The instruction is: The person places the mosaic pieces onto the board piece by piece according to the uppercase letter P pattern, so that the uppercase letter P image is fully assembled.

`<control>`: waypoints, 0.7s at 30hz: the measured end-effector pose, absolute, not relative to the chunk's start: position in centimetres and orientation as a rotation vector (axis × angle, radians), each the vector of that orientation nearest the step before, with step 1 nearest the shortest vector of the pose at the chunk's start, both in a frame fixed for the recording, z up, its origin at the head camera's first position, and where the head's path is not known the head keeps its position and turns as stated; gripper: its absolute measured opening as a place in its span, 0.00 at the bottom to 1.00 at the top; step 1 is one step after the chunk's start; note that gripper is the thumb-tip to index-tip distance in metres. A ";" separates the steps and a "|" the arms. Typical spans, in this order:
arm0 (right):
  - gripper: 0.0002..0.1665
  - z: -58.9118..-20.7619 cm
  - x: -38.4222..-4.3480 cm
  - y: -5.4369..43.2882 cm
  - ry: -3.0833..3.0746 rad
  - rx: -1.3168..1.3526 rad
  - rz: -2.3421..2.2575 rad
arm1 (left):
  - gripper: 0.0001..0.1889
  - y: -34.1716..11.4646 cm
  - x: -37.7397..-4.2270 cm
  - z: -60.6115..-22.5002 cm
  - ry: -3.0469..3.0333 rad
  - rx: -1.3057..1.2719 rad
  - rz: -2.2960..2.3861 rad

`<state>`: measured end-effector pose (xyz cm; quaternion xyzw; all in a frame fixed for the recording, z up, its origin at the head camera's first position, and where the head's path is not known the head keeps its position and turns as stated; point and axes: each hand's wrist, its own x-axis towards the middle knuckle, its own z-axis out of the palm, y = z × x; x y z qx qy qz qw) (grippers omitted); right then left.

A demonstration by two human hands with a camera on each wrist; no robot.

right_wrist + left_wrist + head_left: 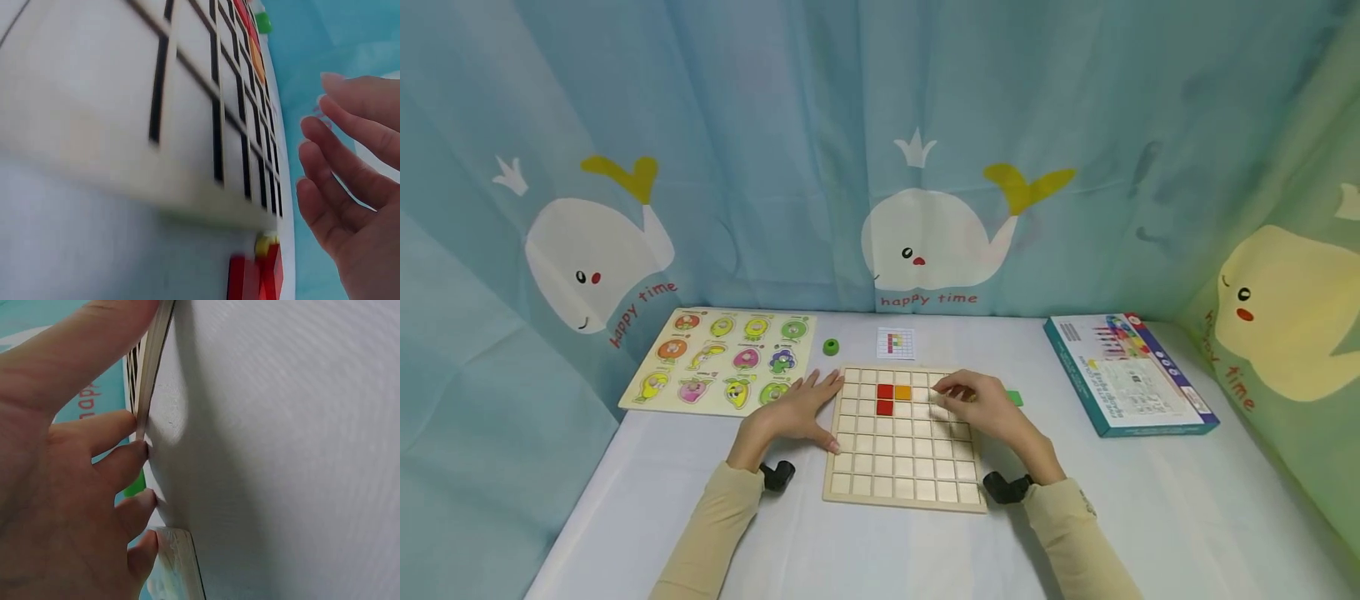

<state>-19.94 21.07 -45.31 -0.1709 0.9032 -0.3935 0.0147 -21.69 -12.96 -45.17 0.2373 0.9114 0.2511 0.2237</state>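
Note:
A pale wooden grid board (895,467) lies flat on the table, with two red squares (885,407) and an orange square (903,392) in its upper cells. My left hand (801,410) spreads its fingers along the board's left side, thumb on the lower edge and fingertips at the rim. Over the board's upper right is my right hand (981,404), fingers loosely bent. In the right wrist view, no piece shows between those fingertips (309,125). Red blocks (253,275) and a yellow block (265,242) lie beside the board, mostly hidden by this hand in the head view.
A small pattern card (896,342) lies behind the board, near a green ring-shaped piece (831,347). To the left is a fruit puzzle board (718,354). A green block (1015,398) pokes out past the right hand, and a flat game box (1127,375) lies farther right.

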 end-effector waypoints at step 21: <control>0.13 -45.7 -19.9 26.0 2.918 -0.317 -1.152 | 0.62 -13.1 -21.7 -45.6 2.527 0.666 0.683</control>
